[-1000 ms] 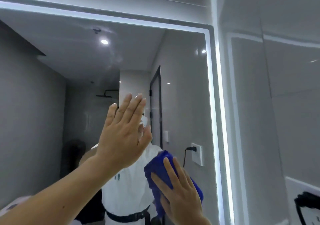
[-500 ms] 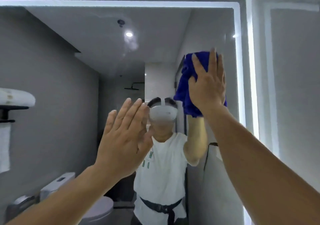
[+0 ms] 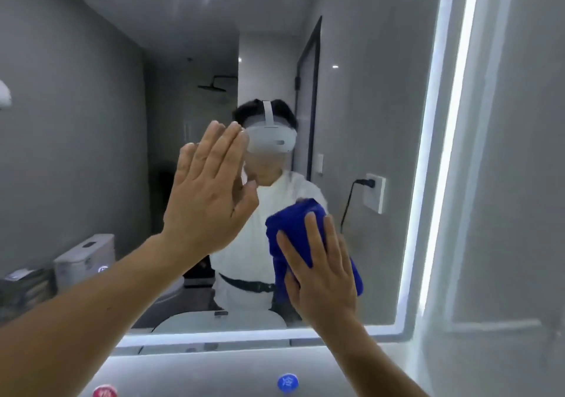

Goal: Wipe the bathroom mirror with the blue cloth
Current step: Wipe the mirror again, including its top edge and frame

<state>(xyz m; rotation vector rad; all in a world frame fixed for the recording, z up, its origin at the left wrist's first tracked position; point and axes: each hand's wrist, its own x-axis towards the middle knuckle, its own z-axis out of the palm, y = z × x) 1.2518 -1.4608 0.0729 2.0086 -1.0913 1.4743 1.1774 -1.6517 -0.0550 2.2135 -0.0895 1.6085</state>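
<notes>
The bathroom mirror (image 3: 382,97) fills most of the view, framed by a glowing white light strip. My right hand (image 3: 321,271) presses the bunched blue cloth (image 3: 293,225) flat against the glass in the lower right part of the mirror. My left hand (image 3: 211,195) rests flat on the glass at the middle, fingers together and pointing up, with nothing in it. The mirror reflects a person in a white shirt wearing a white headset.
The lit bottom edge of the mirror (image 3: 244,335) runs just below my hands. Under it are a red round tap cap (image 3: 105,392) and a blue one (image 3: 287,383). A grey tiled wall (image 3: 513,182) stands at the right. A toilet and a wall socket show in the reflection.
My right hand has swept the blue cloth down from the upper right corner of the mirror to its lower right part. My left hand stays flat on the glass.
</notes>
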